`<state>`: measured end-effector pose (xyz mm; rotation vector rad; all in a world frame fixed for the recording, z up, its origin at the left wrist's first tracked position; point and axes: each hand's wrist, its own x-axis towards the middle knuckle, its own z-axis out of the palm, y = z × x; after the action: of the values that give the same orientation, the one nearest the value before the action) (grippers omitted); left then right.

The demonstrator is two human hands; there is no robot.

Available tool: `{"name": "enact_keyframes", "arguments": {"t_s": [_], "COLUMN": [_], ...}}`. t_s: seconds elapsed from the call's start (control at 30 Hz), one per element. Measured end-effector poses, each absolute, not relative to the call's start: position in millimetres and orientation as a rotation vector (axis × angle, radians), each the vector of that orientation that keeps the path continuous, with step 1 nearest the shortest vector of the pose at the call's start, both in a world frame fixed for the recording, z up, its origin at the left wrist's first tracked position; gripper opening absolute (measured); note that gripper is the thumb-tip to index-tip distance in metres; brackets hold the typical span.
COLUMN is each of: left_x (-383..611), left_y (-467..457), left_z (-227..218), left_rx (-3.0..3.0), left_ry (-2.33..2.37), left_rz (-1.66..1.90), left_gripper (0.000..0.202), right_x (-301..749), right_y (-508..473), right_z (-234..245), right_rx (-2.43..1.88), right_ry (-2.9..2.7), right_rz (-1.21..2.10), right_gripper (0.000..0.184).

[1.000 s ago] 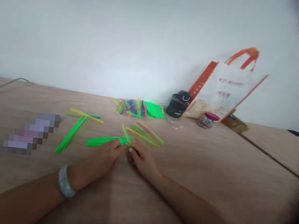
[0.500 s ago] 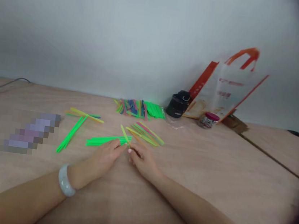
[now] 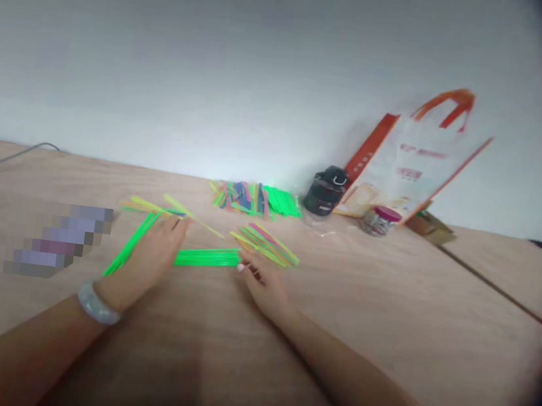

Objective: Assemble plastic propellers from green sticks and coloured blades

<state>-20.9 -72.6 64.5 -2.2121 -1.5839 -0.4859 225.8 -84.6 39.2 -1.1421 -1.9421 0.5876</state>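
The person's left hand (image 3: 145, 260) lies palm down on the light wooden tabletop (image 3: 332, 349), its fingers extended and slightly spread, gripping nothing visible. Its fingertips (image 3: 180, 222) reach the thin yellow sticks (image 3: 147, 205) near the tabletop's far side, and its outer edge lies just beside a slim bunch of neon-green sticks (image 3: 130, 245). The right hand (image 3: 263, 286) rests with its fingers (image 3: 248, 267) loosely curled, their tips just beside the end of a neat neon-green bundle (image 3: 207, 258); whether they have hold of it cannot be told.

Beyond that hand, a fan of pink, yellow and green sticks (image 3: 266, 245) lies in a looser group. One long yellow stick (image 3: 195, 217) lies apart, past the left fingertips. So far, several groups lie spread across the middle of the tabletop, with green mostly gathered together. A mixed multicoloured heap of sticks (image 3: 251, 199) lies at the far edge, left in a dense pile, beside a black flask (image 3: 326, 191).
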Motion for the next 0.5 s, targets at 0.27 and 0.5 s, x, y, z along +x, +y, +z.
{"name": "enact_keyframes", "arguments": {"t_s": [0.27, 0.5], "left_x": [-67, -66], "left_y": [-51, -50], "left_z": [66, 65], "left_rx": [-2.017, -2.016], "left_ry": [-1.834, -1.903], "left_rz": [-0.207, -0.148], "left_gripper": [0.027, 0.026], "right_x": [226, 229], "right_y": [-84, -80], "right_z": [40, 38], "right_rx": [-1.141, -1.076], "right_ry": [-1.993, -2.020], "right_rz": [0.531, 0.472], "right_gripper": [0.025, 0.023]}}
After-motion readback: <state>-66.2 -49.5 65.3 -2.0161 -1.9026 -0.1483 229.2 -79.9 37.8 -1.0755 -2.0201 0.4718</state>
